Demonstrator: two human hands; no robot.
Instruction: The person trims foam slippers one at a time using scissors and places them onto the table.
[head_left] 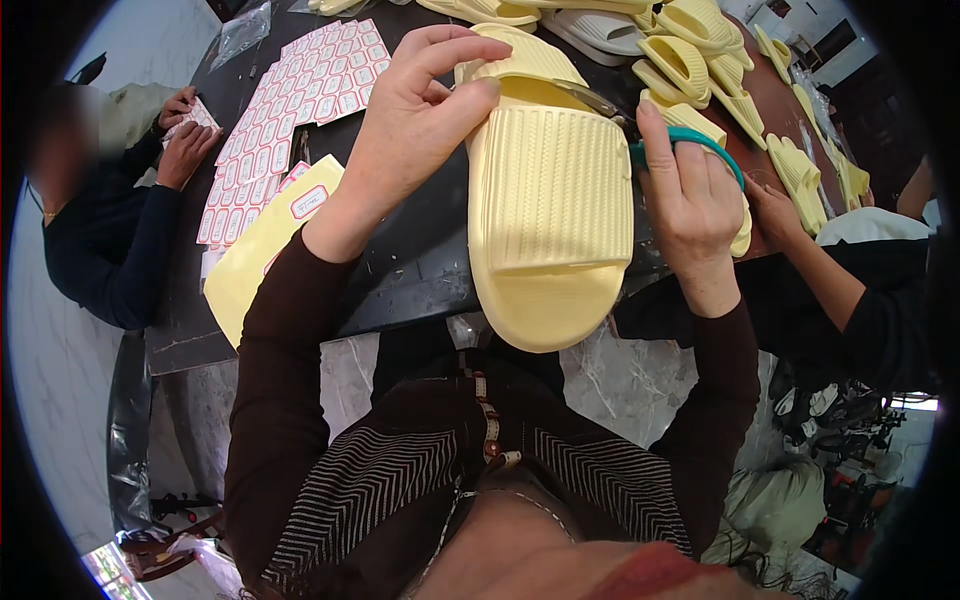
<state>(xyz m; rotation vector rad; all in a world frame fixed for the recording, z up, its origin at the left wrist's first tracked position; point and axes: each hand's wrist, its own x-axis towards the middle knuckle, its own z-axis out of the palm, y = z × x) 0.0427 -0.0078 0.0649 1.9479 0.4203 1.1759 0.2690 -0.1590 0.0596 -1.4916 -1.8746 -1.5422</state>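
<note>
A pale yellow slide slipper [550, 185] with a ribbed strap lies in front of me, its rounded end over the table's near edge. Just beyond it is a second yellow slipper [540, 55]. My left hand [405, 125] is closed in a pinch at the left edge where the two slippers meet; whether a small piece sits between its fingertips is hidden. In my right hand [692, 205] are scissors [708, 138] with green handles. Their blades point left between the slippers, over the near one's strap. The blade tips are hard to make out.
Printed label sheets [300, 110] with red frames and a yellow sheet [250, 240] lie on the dark table [400, 285] to the left. More yellow slippers [690, 70] are heaped at the far right. A person [110, 220] sits at left; another's arm [820, 260] reaches in from the right.
</note>
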